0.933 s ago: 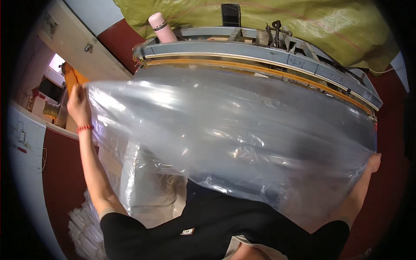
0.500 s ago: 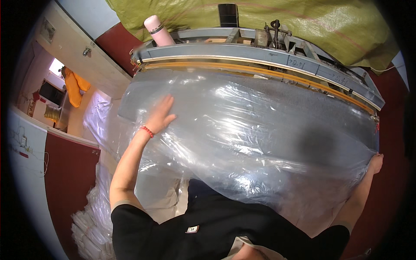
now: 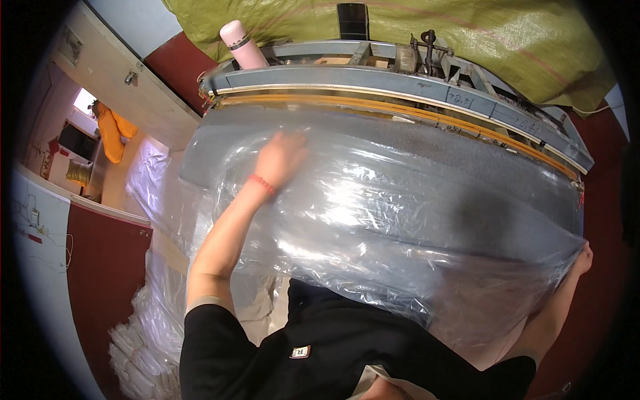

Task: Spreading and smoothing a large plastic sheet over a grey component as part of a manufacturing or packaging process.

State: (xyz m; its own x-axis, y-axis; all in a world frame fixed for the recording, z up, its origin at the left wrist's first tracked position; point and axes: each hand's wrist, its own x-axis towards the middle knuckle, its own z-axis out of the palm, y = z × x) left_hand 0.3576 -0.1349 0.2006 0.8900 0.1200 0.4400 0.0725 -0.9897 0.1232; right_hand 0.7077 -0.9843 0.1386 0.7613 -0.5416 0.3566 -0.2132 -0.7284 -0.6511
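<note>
A wide clear plastic film (image 3: 380, 260) lies wrinkled and shiny over the grey tabletop (image 3: 220, 143), and its near part hangs toward my body. My left hand (image 3: 283, 155), with a red bead bracelet (image 3: 262, 183) at the wrist, is over the left part of the film. Motion blurs its fingers, but they look stretched out and it holds nothing. At the far right, my right hand (image 3: 584, 259) is closed on the film's edge by the table corner, pulling folds toward it.
A grey metal machine frame (image 3: 373, 77) with orange strips (image 3: 400, 113) runs along the table's back. A pink bottle (image 3: 243, 45) stands behind it, before a yellow-green tarp (image 3: 507, 40). Bundled plastic film (image 3: 143, 347) lies at lower left, near a door (image 3: 120, 67).
My left hand has moved right across the film. The film's near edge has shifted and creased differently. My right hand keeps its grip, slightly lower and farther right.
</note>
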